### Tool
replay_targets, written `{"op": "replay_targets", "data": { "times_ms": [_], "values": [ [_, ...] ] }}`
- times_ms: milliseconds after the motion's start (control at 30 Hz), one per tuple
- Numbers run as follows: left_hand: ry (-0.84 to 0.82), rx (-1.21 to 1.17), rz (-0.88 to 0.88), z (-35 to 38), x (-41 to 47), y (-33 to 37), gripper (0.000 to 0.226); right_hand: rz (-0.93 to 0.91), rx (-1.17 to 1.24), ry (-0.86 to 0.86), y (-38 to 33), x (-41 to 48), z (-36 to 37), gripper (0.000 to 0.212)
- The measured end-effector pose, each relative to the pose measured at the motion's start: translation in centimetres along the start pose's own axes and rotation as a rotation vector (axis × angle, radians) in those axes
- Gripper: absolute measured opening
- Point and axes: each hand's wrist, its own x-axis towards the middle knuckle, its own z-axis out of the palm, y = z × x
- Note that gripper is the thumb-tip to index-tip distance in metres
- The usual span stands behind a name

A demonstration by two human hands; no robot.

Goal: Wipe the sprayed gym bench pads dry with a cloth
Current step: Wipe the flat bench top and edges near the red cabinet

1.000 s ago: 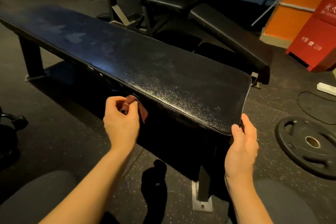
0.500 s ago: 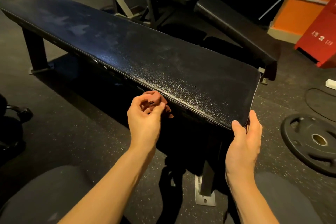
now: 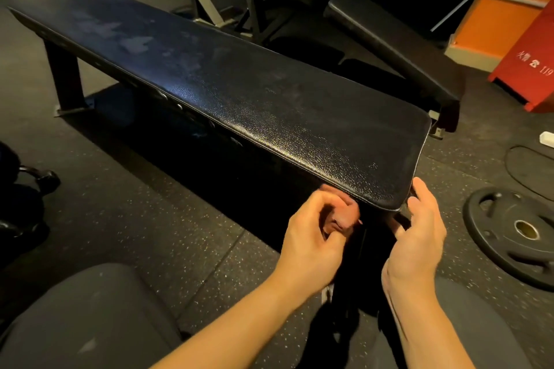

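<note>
Your left hand (image 3: 311, 237) bunches the cloth (image 3: 340, 219) against the bench pad (image 3: 269, 105) side edge to dry it; your right hand (image 3: 419, 237), fingers loose, steadies the end.

The left hand (image 3: 311, 234) has slid along the pad's (image 3: 269, 105) near edge to the corner. A second ago it was well apart from the right hand (image 3: 419, 237) — now the two are just beside each other. The cloth (image 3: 341, 220), which earlier hung past the fingertips, is now bunched between fingers and thumb.
</note>
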Motion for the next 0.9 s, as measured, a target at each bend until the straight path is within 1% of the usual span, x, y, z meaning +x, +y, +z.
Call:
{"op": "replay_targets", "data": {
  "times_ms": [33,67,100,133,167,233,267,300,333,367,400,433,500,533,567,600,633,667,733,833,900],
  "values": [
    [-0.056,0.010,0.004,-0.2,-0.4,0.1,0.031,0.019,0.016,0.016,-0.1,-0.1,-0.1,0.058],
    [-0.069,0.018,0.001,-0.2,-0.7,0.7,0.031,0.032,0.027,0.022,-0.1,-0.2,-0.1,0.056],
    [-0.031,-0.005,-0.007,-0.2,-0.9,1.4,0.029,0.041,0.035,0.022,-0.2,-0.2,-0.2,0.054],
    [0.039,-0.066,-0.029,-0.4,-0.9,2.2,0.025,0.053,0.048,0.022,-0.3,-0.3,-0.2,0.053],
    [0.145,-0.132,-0.061,-0.9,-0.7,2.7,0.023,0.066,0.065,0.013,-0.5,-0.4,-0.3,0.052],
    [0.400,-0.254,-0.089,-2.4,0.4,2.8,0.023,0.080,0.092,-0.004,-0.9,-0.6,-0.4,0.046],
    [0.514,-0.250,-0.073,-3.3,1.2,2.2,0.022,0.080,0.100,-0.010,-1.0,-0.7,-0.4,0.041],
    [0.595,-0.187,-0.045,-4.0,1.9,1.5,0.022,0.078,0.103,-0.018,-1.1,-0.9,-0.5,0.039],
    [0.627,-0.115,-0.022,-4.4,2.5,0.9,0.023,0.076,0.102,-0.025,-1.1,-1.0,-0.5,0.039],
    [0.611,-0.047,0.014,-4.2,2.8,0.5,0.026,0.073,0.100,-0.033,-1.1,-1.1,-0.5,0.040],
    [0.553,0.016,0.071,-3.5,2.8,0.4,0.029,0.075,0.098,-0.033,-1.1,-1.1,-0.4,0.042],
    [0.443,0.077,0.121,-2.4,2.1,0.0,0.031,0.076,0.097,-0.029,-1.1,-1.3,-0.2,0.045],
    [0.099,0.139,0.147,0.7,-0.2,-0.6,0.031,0.078,0.108,-0.008,-1.2,-1.4,0.0,0.048],
    [-0.071,0.166,0.118,2.3,-1.7,-1.1,0.031,0.086,0.128,0.000,-1.3,-1.5,0.0,0.044],
    [-0.149,0.183,0.070,3.4,-3.0,-1.3,0.030,0.089,0.137,-0.005,-1.5,-1.5,-0.1,0.040],
    [-0.125,0.166,0.017,3.9,-3.5,-1.7,0.029,0.087,0.129,-0.020,-1.6,-1.5,-0.2,0.037],
    [-0.036,0.147,-0.031,3.8,-3.2,-1.9,0.026,0.086,0.119,-0.035,-1.6,-1.3,-0.5,0.036],
    [0.066,0.139,-0.057,3.2,-2.5,-1.9,0.023,0.097,0.118,-0.043,-1.8,-1.1,-0.7,0.037],
    [0.163,0.134,-0.061,0.9,-1.0,-1.2,0.022,0.113,0.096,-0.060,-1.8,-0.9,-1.2,0.038],
    [0.171,0.059,-0.013,-2.2,0.3,1.1,0.029,0.105,0.050,-0.082,-1.9,-1.0,-1.3,0.042],
    [0.150,0.091,0.045,-3.0,1.1,2.6,0.032,0.101,0.046,-0.089,-1.9,-1.1,-1.2,0.043]
  ]
}}
